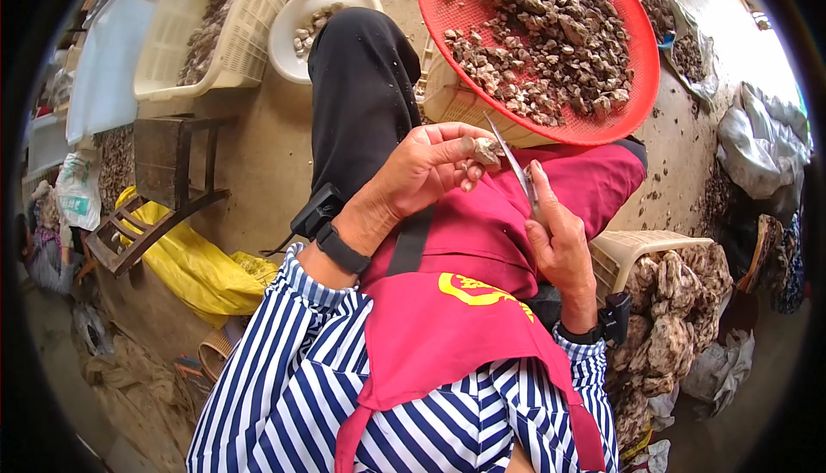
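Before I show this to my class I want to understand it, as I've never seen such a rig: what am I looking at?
There is no machine here. A fisheye camera on a person's head looks down, which makes straight edges bend. The wearer's bare left hand holds a small, pale lump, and the bare right hand holds a slim metal tool close to it. In front, a red tray bears many brownish lumps; a white bowl toward the upper left holds some more.
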Motion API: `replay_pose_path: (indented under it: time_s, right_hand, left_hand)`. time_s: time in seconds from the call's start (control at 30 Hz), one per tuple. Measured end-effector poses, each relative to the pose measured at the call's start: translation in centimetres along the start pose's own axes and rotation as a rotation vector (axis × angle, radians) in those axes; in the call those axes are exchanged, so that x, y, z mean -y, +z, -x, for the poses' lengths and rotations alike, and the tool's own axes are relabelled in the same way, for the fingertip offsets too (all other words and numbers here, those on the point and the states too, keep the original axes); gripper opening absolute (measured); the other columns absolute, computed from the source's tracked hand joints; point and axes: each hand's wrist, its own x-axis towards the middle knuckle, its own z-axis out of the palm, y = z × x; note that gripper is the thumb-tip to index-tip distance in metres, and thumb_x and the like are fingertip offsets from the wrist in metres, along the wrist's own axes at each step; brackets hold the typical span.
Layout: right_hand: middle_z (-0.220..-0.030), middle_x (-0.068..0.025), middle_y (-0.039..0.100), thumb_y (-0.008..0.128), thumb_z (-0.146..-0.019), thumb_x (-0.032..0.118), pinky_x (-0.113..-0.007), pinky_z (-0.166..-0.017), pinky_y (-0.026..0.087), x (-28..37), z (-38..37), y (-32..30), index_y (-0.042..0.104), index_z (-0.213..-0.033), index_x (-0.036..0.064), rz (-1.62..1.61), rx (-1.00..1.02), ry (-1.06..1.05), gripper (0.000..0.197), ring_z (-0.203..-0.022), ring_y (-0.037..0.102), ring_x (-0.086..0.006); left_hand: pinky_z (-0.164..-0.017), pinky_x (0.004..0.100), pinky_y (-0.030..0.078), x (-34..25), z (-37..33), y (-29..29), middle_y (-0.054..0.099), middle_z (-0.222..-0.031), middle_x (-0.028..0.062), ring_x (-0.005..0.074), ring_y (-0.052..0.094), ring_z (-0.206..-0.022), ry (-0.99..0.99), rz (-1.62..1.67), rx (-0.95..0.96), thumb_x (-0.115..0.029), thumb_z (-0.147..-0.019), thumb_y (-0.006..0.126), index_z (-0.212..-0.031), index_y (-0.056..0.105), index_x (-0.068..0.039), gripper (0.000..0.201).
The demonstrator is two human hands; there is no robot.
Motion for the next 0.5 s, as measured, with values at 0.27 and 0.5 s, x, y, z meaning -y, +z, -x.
replay_pose_path:
  time_s: [0.27,0.5]
  right_hand:
    - [-0.121,-0.0204,0.054,0.057,-0.076,0.002,-0.037,-0.082,0.047,-0.04,0.26,-0.15,0.034,-0.138,0.0022,-0.027,0.11,-0.012,0.066,-0.098,0.059,-0.0334]
    - [-0.119,-0.0219,0.055,0.057,-0.077,0.002,-0.037,-0.083,0.047,-0.21,0.49,0.13,0.033,-0.139,0.0025,-0.032,0.031,0.042,0.066,-0.098,0.059,-0.0337]
  left_hand:
    - [-0.062,0.025,0.047,-0.07,0.14,-0.01,0.061,-0.087,0.0089,0.0125,0.055,-0.069,0.007,-0.086,-0.044,-0.013,-0.088,0.059,-0.111,0.056,0.005,0.03]
    - [-0.062,0.0254,0.048,0.09,-0.06,-0.13,0.062,-0.089,0.0094,0.0137,0.057,-0.071,0.008,-0.031,-0.057,-0.013,-0.087,0.061,-0.109,0.055,0.004,0.028]
